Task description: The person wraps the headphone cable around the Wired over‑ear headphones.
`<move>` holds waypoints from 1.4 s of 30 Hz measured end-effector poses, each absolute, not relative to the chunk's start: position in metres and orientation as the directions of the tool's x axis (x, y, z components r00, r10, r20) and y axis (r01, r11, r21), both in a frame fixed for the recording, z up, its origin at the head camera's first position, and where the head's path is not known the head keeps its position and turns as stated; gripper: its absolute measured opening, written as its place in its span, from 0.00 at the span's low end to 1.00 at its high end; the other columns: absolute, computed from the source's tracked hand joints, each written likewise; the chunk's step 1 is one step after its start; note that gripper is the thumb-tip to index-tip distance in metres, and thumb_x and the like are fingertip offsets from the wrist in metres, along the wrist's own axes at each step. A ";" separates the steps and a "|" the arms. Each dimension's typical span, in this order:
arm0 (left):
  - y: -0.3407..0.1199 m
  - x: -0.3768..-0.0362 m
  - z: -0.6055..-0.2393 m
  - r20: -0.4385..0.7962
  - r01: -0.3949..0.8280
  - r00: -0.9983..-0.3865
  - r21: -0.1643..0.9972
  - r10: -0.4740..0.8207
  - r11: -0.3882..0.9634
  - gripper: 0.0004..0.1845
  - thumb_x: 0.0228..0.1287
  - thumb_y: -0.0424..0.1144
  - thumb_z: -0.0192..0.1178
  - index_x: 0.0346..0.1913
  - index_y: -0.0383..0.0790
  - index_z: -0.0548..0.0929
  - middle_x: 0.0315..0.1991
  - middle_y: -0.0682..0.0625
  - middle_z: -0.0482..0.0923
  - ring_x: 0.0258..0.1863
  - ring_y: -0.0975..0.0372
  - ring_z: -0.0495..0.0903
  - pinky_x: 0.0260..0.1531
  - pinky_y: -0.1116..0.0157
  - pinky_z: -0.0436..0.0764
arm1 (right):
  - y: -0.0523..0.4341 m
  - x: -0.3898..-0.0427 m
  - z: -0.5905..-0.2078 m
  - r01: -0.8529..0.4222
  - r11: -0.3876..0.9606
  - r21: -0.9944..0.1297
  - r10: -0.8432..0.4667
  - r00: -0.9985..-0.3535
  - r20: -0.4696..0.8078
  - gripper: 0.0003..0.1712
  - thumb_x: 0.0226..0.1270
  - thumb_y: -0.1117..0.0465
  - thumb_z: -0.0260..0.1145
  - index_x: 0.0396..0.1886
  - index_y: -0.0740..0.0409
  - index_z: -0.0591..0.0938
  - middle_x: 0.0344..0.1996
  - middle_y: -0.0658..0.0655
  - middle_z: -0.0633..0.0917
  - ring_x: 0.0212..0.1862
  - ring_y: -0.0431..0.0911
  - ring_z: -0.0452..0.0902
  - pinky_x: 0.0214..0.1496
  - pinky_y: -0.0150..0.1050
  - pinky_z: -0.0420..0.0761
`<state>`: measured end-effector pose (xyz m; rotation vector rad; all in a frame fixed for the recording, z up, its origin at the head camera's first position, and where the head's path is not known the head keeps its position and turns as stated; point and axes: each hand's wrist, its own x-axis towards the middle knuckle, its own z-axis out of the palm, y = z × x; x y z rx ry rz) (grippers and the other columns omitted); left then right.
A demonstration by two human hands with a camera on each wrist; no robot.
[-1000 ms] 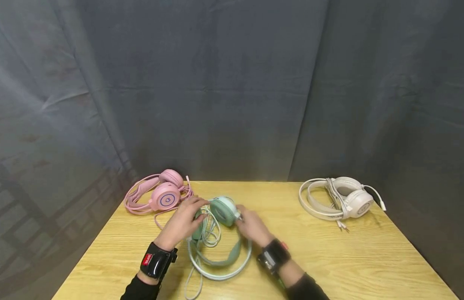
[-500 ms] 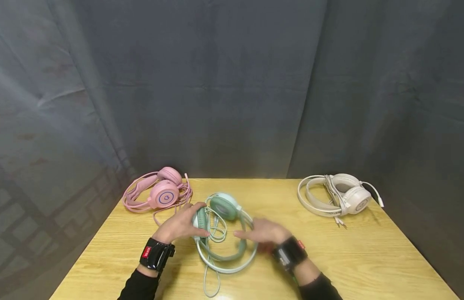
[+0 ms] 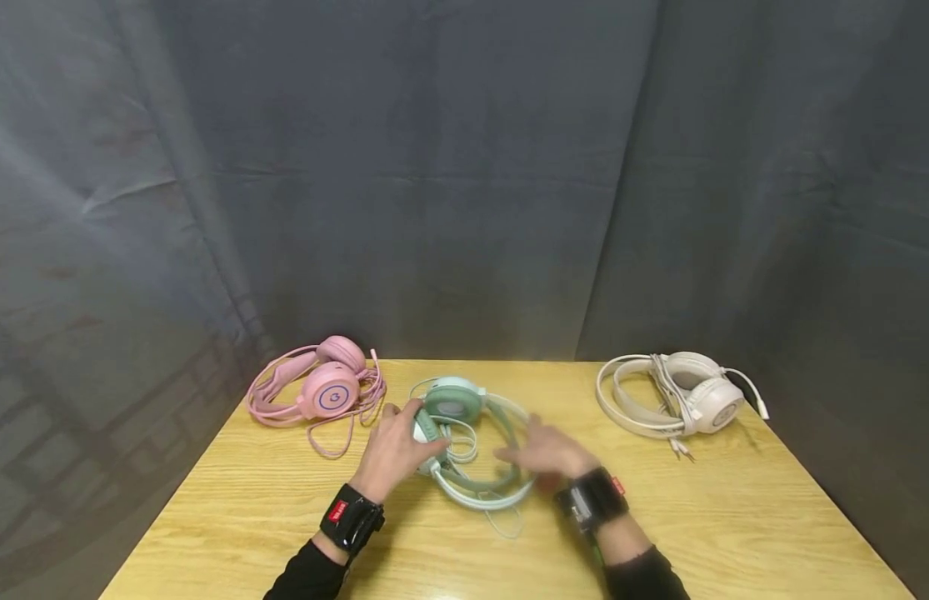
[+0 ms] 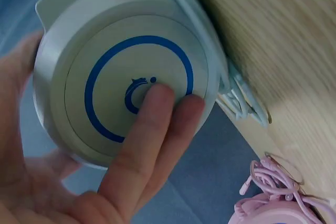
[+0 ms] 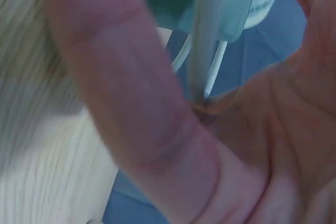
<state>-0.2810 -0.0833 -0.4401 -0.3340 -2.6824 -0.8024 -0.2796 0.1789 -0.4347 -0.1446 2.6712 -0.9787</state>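
Note:
A mint-green headset (image 3: 485, 502) lies on its side, its band arching toward the front right. My left hand (image 3: 392, 450) holds its nearer ear cup (image 4: 142, 85); in the left wrist view two fingers press the cup's pale outer face with the blue ring. My right hand (image 3: 552, 454), blurred, is at the band's right side, with the thumb inside the loop. The right wrist view shows the band (image 5: 206, 35) running between its fingers and palm. A looped pale green cable (image 3: 462, 442) lies beside the cups, and the farther ear cup (image 3: 452, 400) rests behind.
A pink headset (image 3: 332, 392) with bundled cable lies at the table's back left. At the back right is a white headset (image 3: 715, 404) with its cable tied. Dark grey cloth (image 3: 434, 208) rises behind the wooden table (image 3: 659, 525) and along both sides.
The mint-green headset has shifted right and slightly back, turning so its band points more to the right. My right hand has moved from the far ear cup to the band; the left stays at the near cup.

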 end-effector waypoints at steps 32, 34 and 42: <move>-0.035 -0.275 -0.431 0.542 0.388 -0.839 0.545 0.041 0.744 0.39 0.45 0.58 0.75 0.59 0.48 0.71 0.57 0.38 0.71 0.31 0.53 0.81 0.22 0.68 0.78 | 0.200 -0.314 -0.422 0.198 -0.482 -0.853 0.030 -0.970 -0.242 0.05 0.74 0.57 0.54 0.40 0.50 0.66 0.21 0.43 0.69 0.22 0.36 0.66 0.27 0.28 0.70; -0.030 -0.274 -0.431 0.548 0.398 -0.835 0.538 0.050 0.743 0.39 0.45 0.57 0.75 0.59 0.47 0.71 0.56 0.38 0.71 0.30 0.53 0.81 0.20 0.69 0.78 | 0.202 -0.314 -0.422 0.161 -0.426 -0.890 0.093 -0.971 -0.221 0.06 0.71 0.58 0.56 0.37 0.51 0.67 0.18 0.43 0.66 0.19 0.36 0.63 0.24 0.29 0.70; -0.021 -0.274 -0.433 0.586 0.429 -0.807 0.506 0.066 0.748 0.40 0.43 0.56 0.76 0.59 0.48 0.71 0.55 0.39 0.72 0.29 0.56 0.82 0.19 0.73 0.77 | 0.201 -0.319 -0.430 0.118 -0.247 -0.962 0.253 -0.950 -0.181 0.14 0.64 0.53 0.65 0.26 0.49 0.69 0.09 0.40 0.62 0.13 0.36 0.57 0.21 0.30 0.67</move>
